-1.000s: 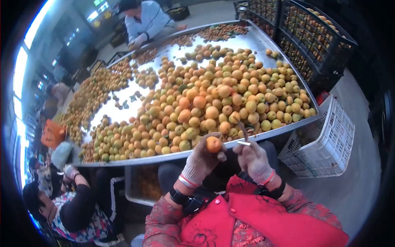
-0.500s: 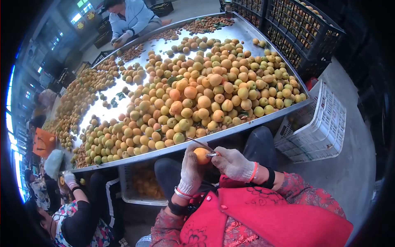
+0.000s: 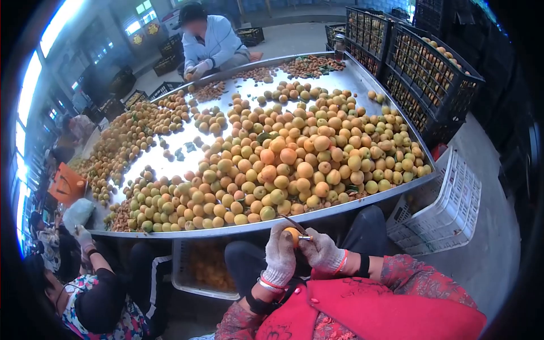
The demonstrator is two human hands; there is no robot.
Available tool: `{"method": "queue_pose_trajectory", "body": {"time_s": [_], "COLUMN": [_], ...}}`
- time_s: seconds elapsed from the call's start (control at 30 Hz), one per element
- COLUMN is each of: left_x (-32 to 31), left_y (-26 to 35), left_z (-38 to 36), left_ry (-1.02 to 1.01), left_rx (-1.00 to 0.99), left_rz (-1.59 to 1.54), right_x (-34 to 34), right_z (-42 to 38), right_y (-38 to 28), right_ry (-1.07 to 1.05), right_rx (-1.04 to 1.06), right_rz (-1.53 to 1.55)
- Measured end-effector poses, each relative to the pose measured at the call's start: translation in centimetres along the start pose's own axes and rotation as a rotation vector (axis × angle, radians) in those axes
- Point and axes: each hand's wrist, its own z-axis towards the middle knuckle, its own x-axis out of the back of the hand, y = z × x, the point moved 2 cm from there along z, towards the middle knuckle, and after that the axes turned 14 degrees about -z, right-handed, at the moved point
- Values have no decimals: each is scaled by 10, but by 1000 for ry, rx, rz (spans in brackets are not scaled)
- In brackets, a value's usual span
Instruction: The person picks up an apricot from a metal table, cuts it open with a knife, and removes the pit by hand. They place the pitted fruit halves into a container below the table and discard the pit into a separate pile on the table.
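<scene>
In the head view both my hands wear whitish, soiled knit gloves and meet just below the near edge of a metal table (image 3: pixel 255 221). My left hand (image 3: pixel 279 258) is closed round an orange apricot (image 3: pixel 292 234). A small knife (image 3: pixel 293 225) is gripped in my right hand (image 3: pixel 324 253), its dark blade against the apricot and pointing up and left. How deep the blade sits is hidden by the fingers. Right beyond my hands, a large heap of apricots (image 3: pixel 294 164) covers much of the table.
Below the table at left stands a pale crate (image 3: pixel 207 292) with orange pieces inside. A white crate (image 3: pixel 453 209) is on the right. Black crates (image 3: pixel 433 79) of fruit are stacked behind it. Co-workers sit at lower left (image 3: pixel 102 300) and at the far side (image 3: pixel 212 42).
The view has shifted, so the table and crates sit lower and further right. My hands stay together on the apricot and knife. The lower-left person's gloved hand has risen toward the table edge.
</scene>
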Motion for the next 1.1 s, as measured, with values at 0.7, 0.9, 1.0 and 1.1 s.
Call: {"method": "queue_pose_trajectory", "body": {"time_s": [0.7,0.9,1.0,1.1], "left_x": [16,11,8,7], "left_y": [6,10,8,16], "left_z": [24,20,23,22], "left_ry": [-168,-134,-117,-81], "left_rx": [310,292,280,303], "left_rz": [-939,-833,-822,-780], "right_x": [23,24,23,22], "right_z": [1,0,1,1], "right_y": [-17,-21,-22,-20], "right_ry": [-131,-145,-80,-39], "right_rx": [-125,-84,-20,55], "right_rz": [-40,-206,-215,-297]}}
